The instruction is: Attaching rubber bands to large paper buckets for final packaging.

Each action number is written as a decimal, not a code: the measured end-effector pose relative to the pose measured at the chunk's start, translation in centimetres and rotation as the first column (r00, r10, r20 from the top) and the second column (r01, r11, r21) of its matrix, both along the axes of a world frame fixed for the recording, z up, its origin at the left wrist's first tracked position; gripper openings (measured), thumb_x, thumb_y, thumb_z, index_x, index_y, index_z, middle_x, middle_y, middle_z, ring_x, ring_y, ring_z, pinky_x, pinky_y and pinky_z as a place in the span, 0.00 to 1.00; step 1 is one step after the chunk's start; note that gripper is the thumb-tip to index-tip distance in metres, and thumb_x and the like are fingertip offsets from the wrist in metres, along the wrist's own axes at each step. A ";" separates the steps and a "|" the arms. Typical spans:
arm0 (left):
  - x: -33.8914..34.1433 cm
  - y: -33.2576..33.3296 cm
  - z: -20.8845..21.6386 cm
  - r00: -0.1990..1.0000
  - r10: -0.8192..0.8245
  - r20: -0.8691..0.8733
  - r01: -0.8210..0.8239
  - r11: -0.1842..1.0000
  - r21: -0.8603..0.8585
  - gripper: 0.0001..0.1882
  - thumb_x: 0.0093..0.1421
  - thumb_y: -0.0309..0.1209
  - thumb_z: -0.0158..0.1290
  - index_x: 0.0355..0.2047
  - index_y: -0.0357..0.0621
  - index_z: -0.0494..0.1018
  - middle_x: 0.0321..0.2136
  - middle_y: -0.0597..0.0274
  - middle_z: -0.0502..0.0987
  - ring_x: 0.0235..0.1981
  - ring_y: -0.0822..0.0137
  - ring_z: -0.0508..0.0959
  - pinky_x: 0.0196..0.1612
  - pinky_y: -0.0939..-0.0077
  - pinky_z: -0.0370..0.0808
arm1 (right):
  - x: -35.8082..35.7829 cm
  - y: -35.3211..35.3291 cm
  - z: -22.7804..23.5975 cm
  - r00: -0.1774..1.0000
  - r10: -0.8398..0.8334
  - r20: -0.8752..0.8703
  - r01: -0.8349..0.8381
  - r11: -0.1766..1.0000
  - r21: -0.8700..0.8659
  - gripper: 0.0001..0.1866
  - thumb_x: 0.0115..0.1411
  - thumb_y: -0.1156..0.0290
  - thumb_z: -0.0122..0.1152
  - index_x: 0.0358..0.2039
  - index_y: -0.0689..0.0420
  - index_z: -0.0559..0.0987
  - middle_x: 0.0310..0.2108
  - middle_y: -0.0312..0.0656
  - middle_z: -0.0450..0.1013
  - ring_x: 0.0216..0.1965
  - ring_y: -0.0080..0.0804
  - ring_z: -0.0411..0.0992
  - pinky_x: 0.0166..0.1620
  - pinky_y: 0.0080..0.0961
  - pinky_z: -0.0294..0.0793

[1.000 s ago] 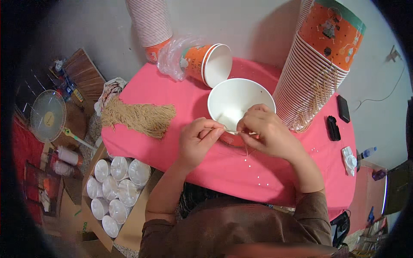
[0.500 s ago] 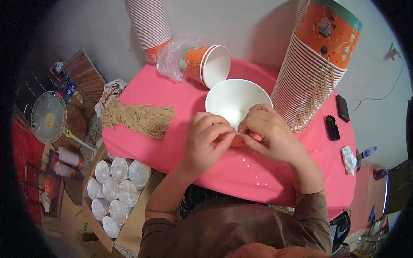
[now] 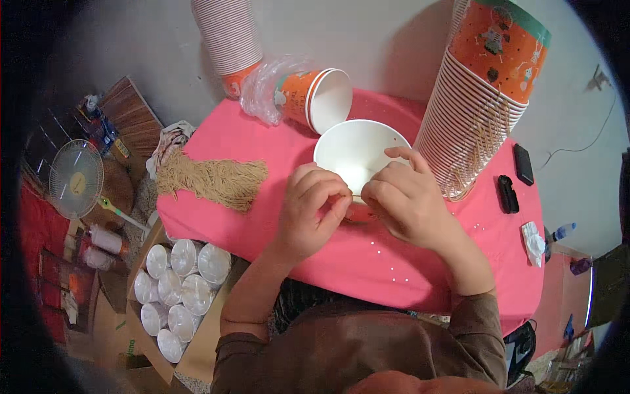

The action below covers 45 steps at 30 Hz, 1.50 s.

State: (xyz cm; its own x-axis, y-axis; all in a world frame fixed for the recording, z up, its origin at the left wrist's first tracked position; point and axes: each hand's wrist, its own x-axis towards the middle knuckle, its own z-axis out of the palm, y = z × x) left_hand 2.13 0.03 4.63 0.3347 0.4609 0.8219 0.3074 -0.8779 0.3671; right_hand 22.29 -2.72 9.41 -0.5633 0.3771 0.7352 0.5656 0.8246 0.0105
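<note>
My left hand (image 3: 310, 207) and my right hand (image 3: 408, 200) face each other over the near rim of a paper bucket (image 3: 354, 154). This bucket is white inside and orange outside. Both hands are closed in a pinch, and a short piece of thin tan cord (image 3: 356, 196) stretches between the fingertips. How the cord meets the bucket's rim is hidden by my fingers. My right index finger sticks up, apart from the pinch. A bundle of similar tan cords (image 3: 213, 182) lies to the left on the pink cloth.
A tall stack of orange buckets (image 3: 469, 125) with cords hanging on it stands at right. Behind are a bucket lying on its side (image 3: 329, 100) and another stack (image 3: 226, 36). Small white dots (image 3: 392, 268), a phone (image 3: 523, 164) and a black case (image 3: 507, 195) lie on the pink cloth (image 3: 275, 240).
My hands have drawn slightly apart, and the cord now shows between them. The right index finger has lifted. The left hand has shifted a little to the left.
</note>
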 end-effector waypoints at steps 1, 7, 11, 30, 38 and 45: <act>-0.1 0.0 0.0 1.000 0.015 -0.017 -0.015 1.000 0.008 0.09 0.51 0.22 0.59 0.32 0.44 0.72 0.34 0.62 0.75 0.40 0.57 0.73 0.46 0.63 0.68 | 0.0 0.0 0.1 1.000 -0.014 0.004 0.014 0.999 0.051 0.10 0.45 0.79 0.64 0.29 0.56 0.74 0.25 0.37 0.69 0.29 0.34 0.71 0.51 0.45 0.70; -0.6 0.7 -0.2 0.994 0.088 -0.068 -0.085 0.995 0.056 0.09 0.52 0.23 0.58 0.34 0.44 0.72 0.35 0.61 0.74 0.41 0.56 0.72 0.48 0.62 0.67 | 0.6 0.0 0.4 0.997 -0.032 -0.065 0.043 0.982 0.185 0.12 0.44 0.80 0.64 0.30 0.56 0.73 0.24 0.36 0.69 0.27 0.33 0.70 0.49 0.45 0.71; -1.8 1.9 -1.4 0.991 0.108 -0.080 -0.108 0.994 0.016 0.09 0.53 0.23 0.58 0.34 0.44 0.72 0.37 0.60 0.74 0.41 0.56 0.72 0.47 0.62 0.68 | 1.6 -0.4 1.5 0.990 -0.083 -0.113 0.113 0.950 0.292 0.10 0.46 0.71 0.62 0.30 0.56 0.75 0.25 0.35 0.70 0.27 0.30 0.71 0.46 0.42 0.72; -1.1 -0.7 -2.0 0.964 0.265 -0.020 -0.264 0.963 0.061 0.16 0.50 0.25 0.62 0.40 0.43 0.75 0.41 0.55 0.73 0.43 0.55 0.73 0.46 0.64 0.71 | 1.8 -1.0 2.1 0.976 -0.027 -0.218 0.055 0.991 0.125 0.12 0.46 0.80 0.65 0.32 0.58 0.75 0.27 0.40 0.72 0.27 0.39 0.72 0.40 0.34 0.73; 0.6 -1.4 -2.5 0.987 -0.012 -0.159 0.003 0.998 -0.055 0.19 0.54 0.26 0.60 0.46 0.40 0.72 0.45 0.52 0.73 0.45 0.55 0.76 0.46 0.65 0.75 | 2.5 -1.7 1.6 0.920 0.053 -0.389 -0.159 0.956 -0.247 0.05 0.56 0.84 0.58 0.34 0.64 0.74 0.29 0.42 0.73 0.30 0.28 0.74 0.33 0.21 0.74; -1.0 6.0 -2.6 0.999 -0.019 0.036 0.026 0.977 -0.211 0.06 0.58 0.23 0.53 0.35 0.34 0.76 0.34 0.54 0.76 0.37 0.58 0.77 0.42 0.69 0.73 | 2.9 -2.4 2.4 0.787 0.010 -0.617 -0.438 0.714 -0.546 0.03 0.61 0.80 0.56 0.35 0.63 0.74 0.30 0.37 0.72 0.28 0.18 0.71 0.31 0.16 0.71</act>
State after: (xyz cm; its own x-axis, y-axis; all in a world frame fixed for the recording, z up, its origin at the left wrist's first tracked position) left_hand 1.11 6.07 2.02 0.3206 0.6181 0.7177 0.2724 -0.7859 0.5551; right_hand 25.16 -5.17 11.76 -0.2878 0.7781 0.5583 0.0886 0.6021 -0.7935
